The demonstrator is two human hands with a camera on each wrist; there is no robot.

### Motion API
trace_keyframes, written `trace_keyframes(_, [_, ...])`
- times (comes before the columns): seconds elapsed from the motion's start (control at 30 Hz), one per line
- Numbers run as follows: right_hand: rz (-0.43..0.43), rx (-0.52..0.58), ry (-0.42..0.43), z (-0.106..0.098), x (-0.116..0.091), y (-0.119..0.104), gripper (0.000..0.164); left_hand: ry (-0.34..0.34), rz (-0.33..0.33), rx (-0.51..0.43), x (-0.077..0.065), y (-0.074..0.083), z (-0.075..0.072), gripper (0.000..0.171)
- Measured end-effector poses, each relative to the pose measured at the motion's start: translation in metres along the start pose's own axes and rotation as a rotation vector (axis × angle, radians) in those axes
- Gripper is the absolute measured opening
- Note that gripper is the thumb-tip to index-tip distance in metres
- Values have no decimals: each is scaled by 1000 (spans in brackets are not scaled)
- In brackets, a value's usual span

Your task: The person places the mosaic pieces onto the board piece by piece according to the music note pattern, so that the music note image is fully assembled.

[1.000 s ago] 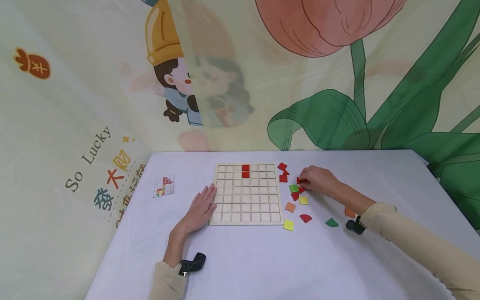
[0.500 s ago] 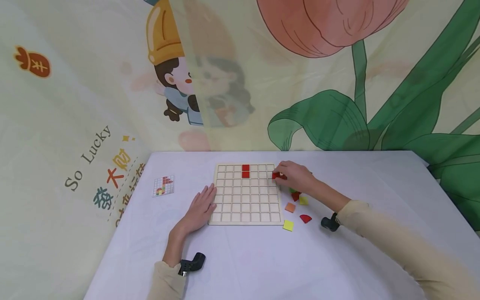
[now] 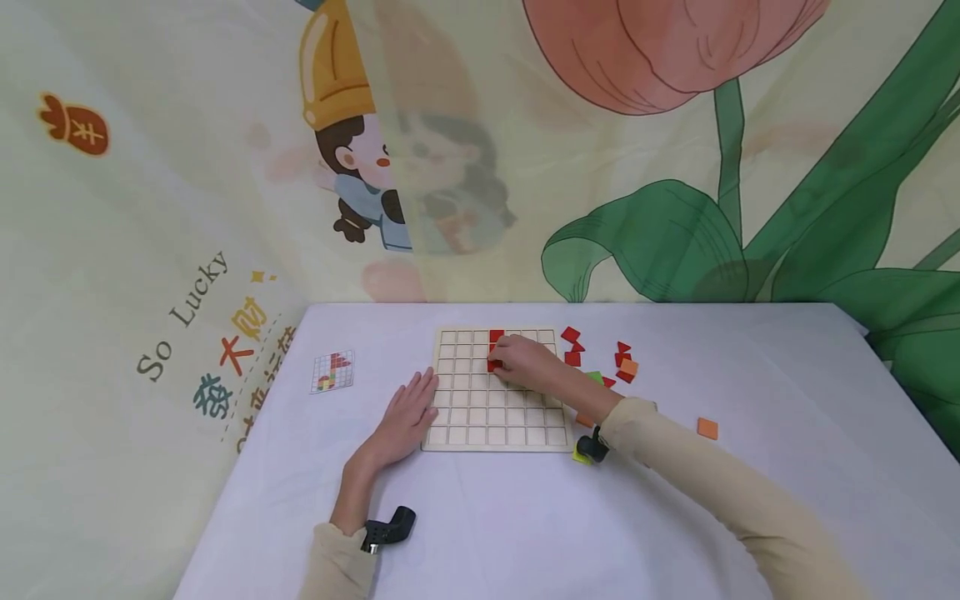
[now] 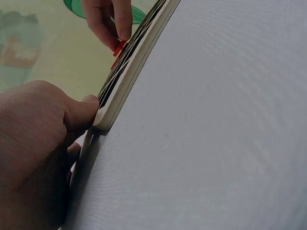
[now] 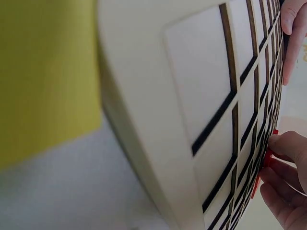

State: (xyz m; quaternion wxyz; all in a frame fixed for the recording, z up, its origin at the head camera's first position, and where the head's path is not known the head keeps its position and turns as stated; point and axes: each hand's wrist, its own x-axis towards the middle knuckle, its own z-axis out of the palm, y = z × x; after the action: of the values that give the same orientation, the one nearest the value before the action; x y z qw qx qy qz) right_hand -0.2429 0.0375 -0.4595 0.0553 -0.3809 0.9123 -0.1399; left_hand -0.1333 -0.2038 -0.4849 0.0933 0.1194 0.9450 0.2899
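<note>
A pale wooden grid board (image 3: 457, 417) lies on the white table. My right hand (image 3: 528, 362) reaches over its upper part and pinches a red square tile (image 5: 267, 157) between thumb and fingers, right at the cells below another red tile (image 3: 497, 335) in the same column. The hand partly covers that column. In the left wrist view, the pinched tile (image 4: 118, 49) is close over the grid. My left hand (image 3: 405, 421) rests with straight fingers on the board's left edge, its thumb (image 4: 81, 112) by the corner.
A small card (image 3: 332, 372) with a coloured grid pattern lies left of the board. To the right are scattered red tiles (image 3: 572, 358), a green tile (image 3: 595, 377) and an orange square (image 3: 707, 428). A yellow tile (image 5: 48, 72) sits beside the board's near right corner, partly under my right wrist.
My right hand picks up a red tile from the loose pieces and carries it left over the board to the red column. The left hand stays in place.
</note>
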Motion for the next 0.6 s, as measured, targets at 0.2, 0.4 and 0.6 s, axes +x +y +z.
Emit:
trace_keyframes(0.2, [-5,-3,12,3,-1,1,21,1,4,-10,1,1,0,57])
trace_keyframes(0.4, [-9,4,27,4,-4,2,19,-10,2,-7,2,0,0,58])
trace_keyframes(0.6, [-16,-21,45,5,-7,1,18,-10,1,-3,2,0,1,57])
